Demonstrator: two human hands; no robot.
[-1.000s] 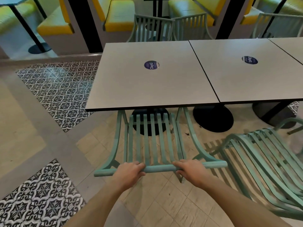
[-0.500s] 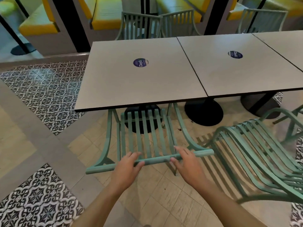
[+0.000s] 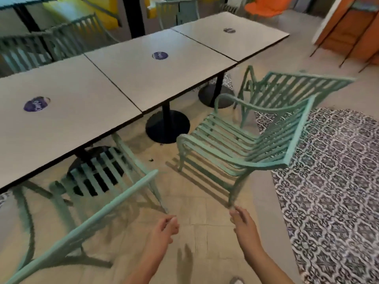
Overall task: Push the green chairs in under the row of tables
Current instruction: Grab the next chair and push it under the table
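Observation:
A row of three grey square tables [image 3: 151, 78] runs from lower left to upper right. One green slatted chair [image 3: 98, 181] sits with its seat under the nearest table, its top rail slanting across the lower left. A second green chair [image 3: 242, 144] stands out on the floor, apart from the middle table and turned at an angle. A third green chair [image 3: 291, 89] stands behind it near the far table. My left hand [image 3: 164, 230] and my right hand [image 3: 244, 224] hover low over the floor, fingers loosely curled, holding nothing. The right hand is just below the second chair's rear leg.
Black round table bases [image 3: 167, 126] stand under the tables. More green chairs [image 3: 67, 42] line the far side. Patterned black-and-white tiles [image 3: 328, 181] cover the floor at right. Yellow booth seats [image 3: 82, 9] and an orange counter [image 3: 352, 31] lie beyond.
Both hands have let go of the first chair's top rail. My view has swung right, so the second and third chairs and the far table are now in sight.

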